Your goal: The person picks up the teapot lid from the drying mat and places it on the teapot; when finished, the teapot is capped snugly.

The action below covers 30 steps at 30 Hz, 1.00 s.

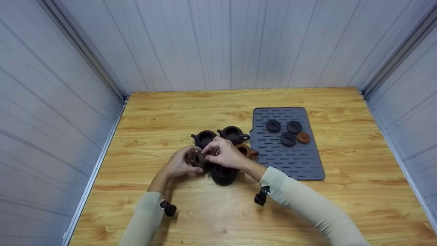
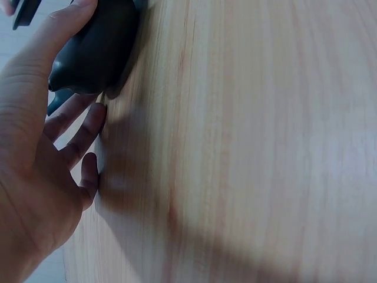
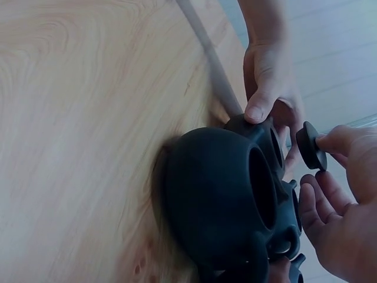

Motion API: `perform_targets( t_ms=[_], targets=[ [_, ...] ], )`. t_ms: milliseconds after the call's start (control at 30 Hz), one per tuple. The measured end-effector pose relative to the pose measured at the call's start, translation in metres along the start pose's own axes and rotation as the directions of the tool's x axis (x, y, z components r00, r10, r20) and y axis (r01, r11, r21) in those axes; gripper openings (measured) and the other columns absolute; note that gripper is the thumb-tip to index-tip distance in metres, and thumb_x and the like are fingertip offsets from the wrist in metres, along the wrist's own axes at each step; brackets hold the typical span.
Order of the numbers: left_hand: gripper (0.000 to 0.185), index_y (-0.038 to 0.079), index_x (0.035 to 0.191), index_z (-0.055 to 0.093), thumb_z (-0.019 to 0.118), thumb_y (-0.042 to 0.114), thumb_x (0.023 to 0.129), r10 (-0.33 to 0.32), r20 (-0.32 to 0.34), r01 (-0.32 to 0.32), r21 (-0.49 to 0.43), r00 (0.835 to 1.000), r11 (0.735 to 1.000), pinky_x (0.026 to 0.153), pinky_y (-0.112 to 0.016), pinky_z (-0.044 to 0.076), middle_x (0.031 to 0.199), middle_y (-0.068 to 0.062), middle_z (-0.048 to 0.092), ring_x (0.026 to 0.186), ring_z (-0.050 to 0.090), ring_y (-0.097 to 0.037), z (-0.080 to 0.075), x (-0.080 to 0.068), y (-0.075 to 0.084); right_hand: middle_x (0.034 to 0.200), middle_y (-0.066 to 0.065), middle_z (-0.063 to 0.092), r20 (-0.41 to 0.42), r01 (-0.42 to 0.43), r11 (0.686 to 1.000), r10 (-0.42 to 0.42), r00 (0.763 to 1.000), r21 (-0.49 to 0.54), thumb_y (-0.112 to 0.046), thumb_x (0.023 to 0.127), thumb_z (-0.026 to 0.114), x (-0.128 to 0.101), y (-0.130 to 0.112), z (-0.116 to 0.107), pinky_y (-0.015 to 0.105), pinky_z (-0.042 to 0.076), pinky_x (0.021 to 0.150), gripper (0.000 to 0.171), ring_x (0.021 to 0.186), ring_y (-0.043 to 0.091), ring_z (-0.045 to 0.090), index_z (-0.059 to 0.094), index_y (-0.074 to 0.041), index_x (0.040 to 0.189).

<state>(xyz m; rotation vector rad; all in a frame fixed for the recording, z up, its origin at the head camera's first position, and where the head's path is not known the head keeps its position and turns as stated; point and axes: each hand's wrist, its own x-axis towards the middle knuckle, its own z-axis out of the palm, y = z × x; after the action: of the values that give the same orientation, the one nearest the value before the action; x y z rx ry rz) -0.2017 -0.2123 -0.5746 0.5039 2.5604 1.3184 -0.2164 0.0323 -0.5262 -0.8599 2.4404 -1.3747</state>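
Head view: both hands meet over a cluster of lidless teapots at mid-table, left hand (image 1: pixel 181 163) curled around a small pot (image 1: pixel 199 160), right hand (image 1: pixel 223 153) pinching a lid (image 1: pixel 202 158) just above that pot's mouth; a bigger pot (image 1: pixel 223 175) sits just in front, four more lids lie on the mat (image 1: pixel 300 164) to the right. Left wrist view: thumb wraps over the pot's (image 2: pixel 97 53) dark belly, the other fingers (image 2: pixel 76 132) lie loosely extended beneath it against the table (image 2: pixel 247 147). Right wrist view: right hand (image 3: pixel 344 212) holds the lid (image 3: pixel 310 145) between thumb and fingertips, close beside the pot's (image 3: pixel 259 132) opening but apart from it, while the left hand (image 3: pixel 268 85) grips the pot's rim with the thumb on top.
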Motion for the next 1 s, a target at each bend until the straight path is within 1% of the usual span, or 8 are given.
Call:
perform_targets(
  t_ms=[100,200,300,500,700,833,1000],
  targets=[
    [0.071,0.027,0.130,0.061,0.095,0.037,0.068,0.000,0.001,0.000,-0.003,1.000,1.000,0.100,-0.043,0.049,0.120,0.000,0.072,0.111,0.067,-0.019,0.000,0.000,0.000,0.101,0.009,0.061,0.011,0.009,1.000,-0.009,1.000,-0.020,-0.015,0.087,0.075,0.003,0.002,0.003,0.023,0.056,0.081,0.018,0.093,0.018,0.067,0.079,-0.020,0.104],
    [0.071,0.028,0.129,0.061,0.095,0.038,0.067,-0.008,0.000,0.008,0.004,1.000,1.000,0.100,-0.042,0.049,0.122,0.001,0.071,0.112,0.066,-0.018,0.000,0.000,0.000,0.101,0.008,0.061,0.018,0.015,0.999,-0.014,1.000,-0.031,-0.014,0.087,0.076,0.005,0.003,0.006,0.022,0.057,0.081,0.018,0.093,0.017,0.068,0.079,-0.019,0.105],
    [0.072,0.028,0.130,0.061,0.095,0.039,0.067,-0.003,-0.005,0.003,0.018,1.000,1.000,0.101,-0.042,0.048,0.124,0.001,0.070,0.114,0.064,-0.019,0.000,0.001,-0.001,0.101,0.009,0.061,0.025,0.012,0.999,-0.011,1.000,-0.035,-0.013,0.088,0.076,0.007,0.002,0.008,0.021,0.057,0.081,0.018,0.093,0.017,0.069,0.079,-0.018,0.105],
    [0.071,0.029,0.128,0.062,0.095,0.039,0.066,-0.001,-0.008,0.001,0.016,1.000,1.000,0.102,-0.041,0.047,0.125,0.002,0.068,0.115,0.062,-0.018,0.000,0.002,-0.002,0.102,0.005,0.062,0.035,-0.009,0.997,0.012,0.999,-0.075,-0.015,0.087,0.077,0.009,0.001,0.010,0.022,0.055,0.084,0.018,0.095,0.015,0.067,0.079,-0.021,0.104],
    [0.069,0.030,0.127,0.062,0.095,0.039,0.067,-0.003,0.002,0.003,0.009,1.000,1.000,0.100,-0.041,0.048,0.122,0.002,0.069,0.111,0.063,-0.018,0.001,0.002,-0.002,0.101,0.003,0.065,0.029,-0.018,0.994,0.021,0.999,-0.112,-0.017,0.087,0.078,0.009,0.006,0.012,0.024,0.054,0.083,0.019,0.094,0.014,0.064,0.079,-0.023,0.104],
    [0.069,0.031,0.127,0.062,0.095,0.039,0.066,0.002,-0.006,-0.002,0.011,1.000,1.000,0.100,-0.040,0.047,0.123,0.003,0.069,0.111,0.062,-0.017,0.000,0.002,-0.003,0.102,0.003,0.065,0.026,-0.014,0.994,0.017,1.000,-0.108,-0.017,0.087,0.079,0.010,0.008,0.013,0.025,0.054,0.083,0.019,0.094,0.015,0.065,0.079,-0.023,0.105],
    [0.069,0.031,0.128,0.061,0.095,0.038,0.068,-0.012,0.010,0.012,-0.018,1.000,1.000,0.093,-0.036,0.050,0.120,0.002,0.070,0.104,0.065,-0.016,0.000,0.002,-0.003,0.101,0.001,0.066,0.028,-0.020,0.990,0.024,0.999,-0.142,-0.020,0.088,0.079,0.011,0.008,0.016,0.024,0.053,0.083,0.017,0.094,0.013,0.064,0.080,-0.026,0.104]
  ],
)
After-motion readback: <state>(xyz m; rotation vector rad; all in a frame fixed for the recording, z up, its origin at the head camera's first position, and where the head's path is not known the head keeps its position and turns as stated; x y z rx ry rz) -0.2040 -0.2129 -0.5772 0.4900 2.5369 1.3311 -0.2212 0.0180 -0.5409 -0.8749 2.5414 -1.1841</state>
